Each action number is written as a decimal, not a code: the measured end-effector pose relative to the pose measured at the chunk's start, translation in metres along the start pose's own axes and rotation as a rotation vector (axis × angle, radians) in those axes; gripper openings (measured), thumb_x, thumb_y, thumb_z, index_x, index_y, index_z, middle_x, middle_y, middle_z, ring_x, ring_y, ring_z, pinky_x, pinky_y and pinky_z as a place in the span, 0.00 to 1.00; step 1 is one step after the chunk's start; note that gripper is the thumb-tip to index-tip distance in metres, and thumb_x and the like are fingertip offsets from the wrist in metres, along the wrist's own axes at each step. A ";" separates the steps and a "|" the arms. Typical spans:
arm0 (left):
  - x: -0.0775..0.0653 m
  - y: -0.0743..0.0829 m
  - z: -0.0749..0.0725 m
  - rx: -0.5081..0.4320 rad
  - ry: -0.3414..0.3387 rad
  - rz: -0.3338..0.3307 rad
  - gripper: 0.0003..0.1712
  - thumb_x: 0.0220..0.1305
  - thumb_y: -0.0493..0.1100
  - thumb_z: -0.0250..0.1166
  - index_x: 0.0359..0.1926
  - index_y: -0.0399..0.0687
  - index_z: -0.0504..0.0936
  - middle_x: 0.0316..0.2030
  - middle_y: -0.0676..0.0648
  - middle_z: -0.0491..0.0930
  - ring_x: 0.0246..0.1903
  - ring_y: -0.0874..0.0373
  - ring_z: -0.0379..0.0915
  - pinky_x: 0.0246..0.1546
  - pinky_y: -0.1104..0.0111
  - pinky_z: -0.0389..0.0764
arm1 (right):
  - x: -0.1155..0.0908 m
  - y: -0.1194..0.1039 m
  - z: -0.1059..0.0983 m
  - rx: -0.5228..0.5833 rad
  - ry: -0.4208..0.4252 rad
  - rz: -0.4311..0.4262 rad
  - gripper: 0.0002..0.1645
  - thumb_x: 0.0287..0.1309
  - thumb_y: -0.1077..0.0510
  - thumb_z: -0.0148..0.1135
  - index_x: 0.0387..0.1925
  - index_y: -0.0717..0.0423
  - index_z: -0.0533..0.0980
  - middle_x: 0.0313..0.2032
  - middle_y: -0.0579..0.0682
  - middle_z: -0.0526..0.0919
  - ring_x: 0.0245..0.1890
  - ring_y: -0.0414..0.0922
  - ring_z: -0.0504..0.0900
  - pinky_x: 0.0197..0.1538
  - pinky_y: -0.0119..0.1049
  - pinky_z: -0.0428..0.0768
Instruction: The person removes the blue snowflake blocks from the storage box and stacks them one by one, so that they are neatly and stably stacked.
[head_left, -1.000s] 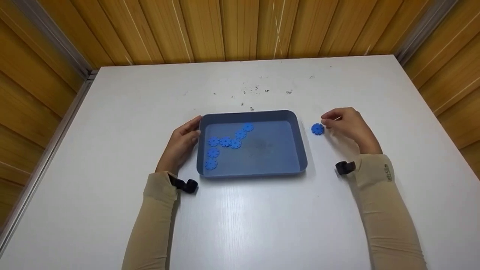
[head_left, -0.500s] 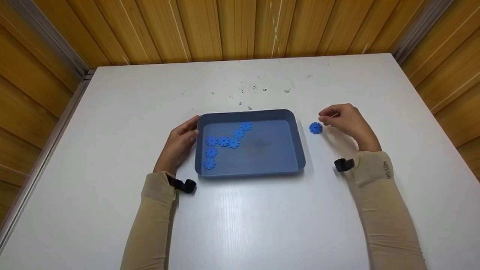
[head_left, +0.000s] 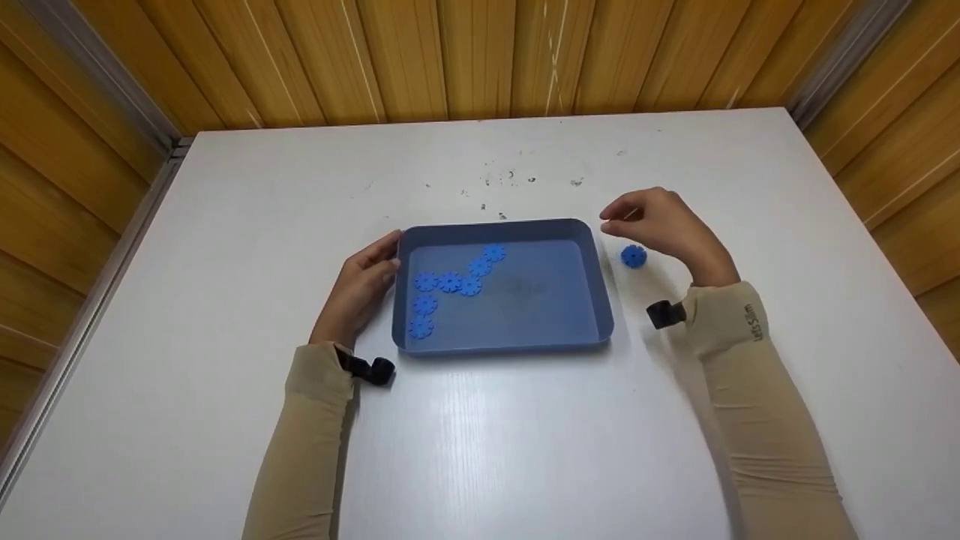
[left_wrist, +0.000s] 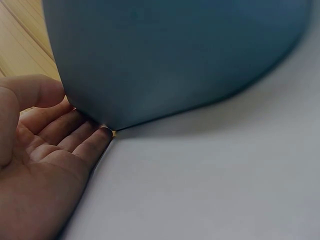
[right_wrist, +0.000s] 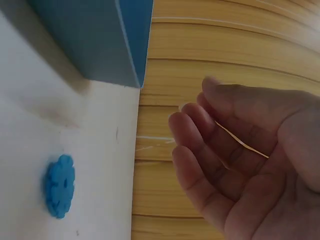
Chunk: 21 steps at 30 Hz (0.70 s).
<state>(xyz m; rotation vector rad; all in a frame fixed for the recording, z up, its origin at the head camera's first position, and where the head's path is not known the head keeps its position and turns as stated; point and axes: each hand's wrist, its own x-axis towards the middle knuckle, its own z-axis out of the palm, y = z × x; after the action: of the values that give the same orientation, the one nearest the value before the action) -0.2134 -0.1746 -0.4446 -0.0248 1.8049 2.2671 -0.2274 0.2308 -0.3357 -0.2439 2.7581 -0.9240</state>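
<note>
A blue-grey tray [head_left: 502, 349] sits mid-table with several blue notched plastic discs [head_left: 449, 282] lying flat in its left part. At the tray's left wall, my left hand [head_left: 358, 286] rests its fingers and thumb against the outside; in the left wrist view the fingers [left_wrist: 82, 132] reach the wall's lower edge. My right hand [head_left: 671, 231] hovers just off the tray's far right corner, fingers loosely bent. Nothing shows between its fingers [right_wrist: 192, 172] in the right wrist view. Another blue notched disc [head_left: 634, 256] lies on the table below that hand, right of the tray.
The white table [head_left: 525, 442] carries small dark marks [head_left: 510, 177] behind the tray. Yellow wood-look panels [head_left: 480, 60] stand along its far side and flanks. Each wrist wears a small black camera [head_left: 666, 314].
My right hand has moved away from the loose disc, up and left toward the tray's far right corner. The disc stays where it was, and my left hand and the tray hold still.
</note>
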 end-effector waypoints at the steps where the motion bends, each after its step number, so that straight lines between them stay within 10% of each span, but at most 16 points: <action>1: 0.001 -0.001 0.001 0.000 0.000 0.002 0.33 0.65 0.29 0.50 0.71 0.47 0.63 0.71 0.48 0.60 0.72 0.58 0.54 0.73 0.64 0.56 | 0.001 -0.005 0.001 -0.007 -0.007 -0.011 0.19 0.63 0.53 0.60 0.52 0.59 0.79 0.48 0.60 0.81 0.46 0.53 0.78 0.53 0.48 0.77; 21: 0.003 -0.002 0.002 -0.008 0.007 -0.012 0.33 0.64 0.29 0.50 0.70 0.47 0.64 0.70 0.48 0.62 0.70 0.59 0.57 0.71 0.66 0.59 | 0.039 -0.066 0.053 -0.058 -0.227 -0.199 0.17 0.58 0.61 0.64 0.50 0.60 0.80 0.48 0.57 0.83 0.50 0.51 0.81 0.56 0.45 0.79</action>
<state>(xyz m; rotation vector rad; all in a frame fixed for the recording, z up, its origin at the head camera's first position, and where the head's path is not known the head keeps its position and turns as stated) -0.2158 -0.1712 -0.4469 -0.0446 1.7941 2.2685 -0.2451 0.1393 -0.3430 -0.6039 2.5864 -0.8049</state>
